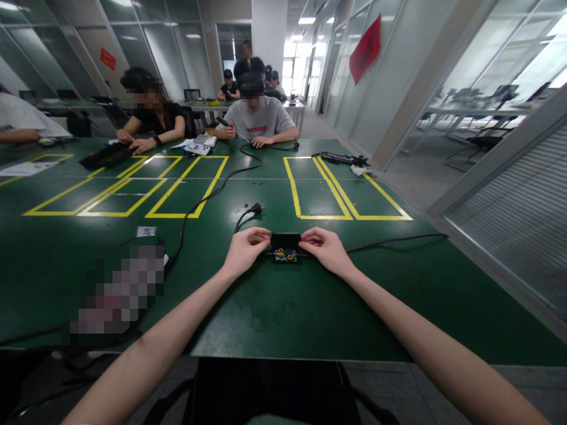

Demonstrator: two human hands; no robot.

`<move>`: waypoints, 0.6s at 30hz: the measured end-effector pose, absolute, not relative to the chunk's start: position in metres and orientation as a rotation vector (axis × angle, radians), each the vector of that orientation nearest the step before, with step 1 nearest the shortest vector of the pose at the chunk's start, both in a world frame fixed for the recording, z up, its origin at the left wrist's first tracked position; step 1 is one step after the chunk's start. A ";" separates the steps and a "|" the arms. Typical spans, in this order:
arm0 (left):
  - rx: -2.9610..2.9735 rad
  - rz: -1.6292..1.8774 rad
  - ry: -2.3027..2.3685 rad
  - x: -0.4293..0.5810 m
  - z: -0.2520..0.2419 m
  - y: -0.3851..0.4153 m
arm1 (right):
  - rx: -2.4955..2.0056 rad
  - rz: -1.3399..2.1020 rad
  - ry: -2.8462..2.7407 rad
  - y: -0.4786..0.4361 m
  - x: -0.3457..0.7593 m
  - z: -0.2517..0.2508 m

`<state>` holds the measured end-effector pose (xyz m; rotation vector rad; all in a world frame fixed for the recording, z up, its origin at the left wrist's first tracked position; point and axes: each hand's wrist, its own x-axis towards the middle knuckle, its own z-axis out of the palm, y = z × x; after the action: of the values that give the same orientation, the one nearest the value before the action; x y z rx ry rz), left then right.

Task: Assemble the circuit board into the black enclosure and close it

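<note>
**Two bare forearms (398,319) stretch across a green bench (248,319)**

Our forearms come in from the bottom corners. On the left, near the front edge, we see a pixelated object (126,283), too obscured to identify, with a small white label (146,232) just beyond it. Ahead of us, near the middle, an open black case (287,261) rests between our hands, its circuit board (280,257) and coils facing up. Our left hand (247,248) and right hand (324,247) hold a black cover (286,239) at its two ends, fingers pinched narrowly; we cannot tell whether it touches the case. A black cable (398,239) runs off to the right, and a black plug (256,208) lies past our left hand.

Farther off, yellow tape (319,218) outlines rectangles, and a black stand (341,158) lies near the far right edge. Across from us, a person in a grey shirt (266,115) holds a dark-handled tool (224,121); a person in black (166,121) leans over a dark flat object (108,156).
</note>
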<state>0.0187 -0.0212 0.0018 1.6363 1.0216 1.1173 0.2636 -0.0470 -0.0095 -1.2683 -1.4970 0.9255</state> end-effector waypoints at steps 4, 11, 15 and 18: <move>1.624 1.140 1.017 0.019 0.001 -0.022 | -1.268 0.955 -1.500 -0.048 0.263 -0.008; 1.651 1.117 1.000 0.017 0.000 -0.022 | -1.216 0.971 -1.453 -0.051 0.262 -0.007; 1.667 1.121 0.994 0.017 0.001 -0.022 | -1.221 0.933 -1.467 -0.051 0.261 -0.008; 1.684 1.121 0.996 0.016 0.001 -0.023 | -1.230 0.917 -1.479 -0.051 0.261 -0.008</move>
<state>0.0162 -0.0227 0.0013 1.6839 0.9957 1.1212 0.2607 -0.0512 -0.0084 -1.2297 -1.4792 0.9167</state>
